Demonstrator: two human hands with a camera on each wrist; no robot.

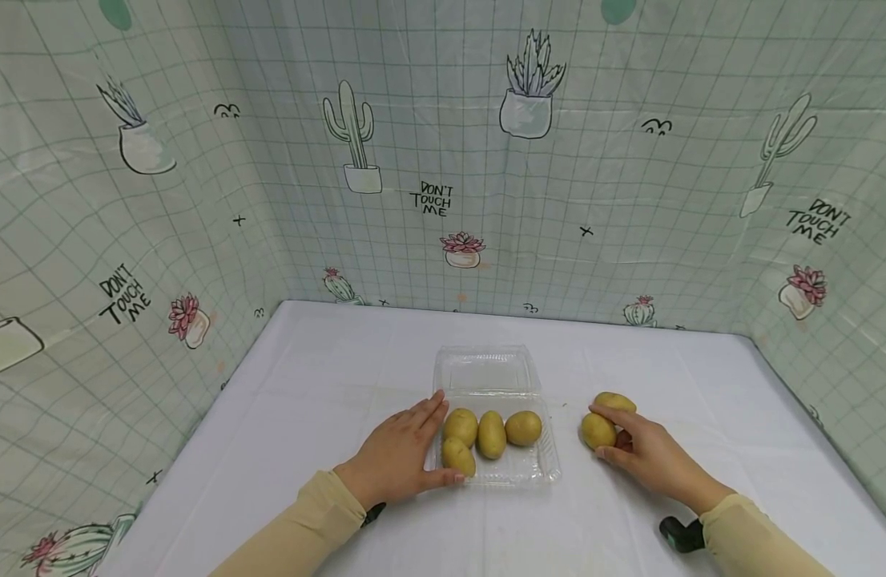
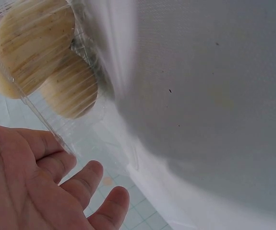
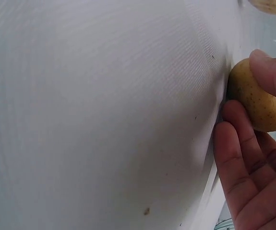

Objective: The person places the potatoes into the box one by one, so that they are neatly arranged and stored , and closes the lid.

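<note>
A clear plastic clamshell box (image 1: 501, 470) lies with its lid folded back on the table, and several yellow potatoes (image 1: 492, 435) sit in its base. My left hand (image 1: 403, 453) rests along the box's left side, fingers extended and thumb near the front edge. In the left wrist view, potatoes (image 2: 37, 45) show through the box's ribbed wall, close to the fingers. To the right of the box, my right hand (image 1: 655, 457) holds a potato (image 1: 598, 431) between thumb and fingers. That potato (image 3: 258, 98) appears low against the tabletop in the right wrist view.
Another potato (image 1: 616, 401) lies just behind the held one. The white-covered table (image 1: 356, 361) is bounded by a hanging grid-patterned cloth (image 1: 428, 272) at the back and sides. A dark device (image 1: 681, 534) sits at the right wrist.
</note>
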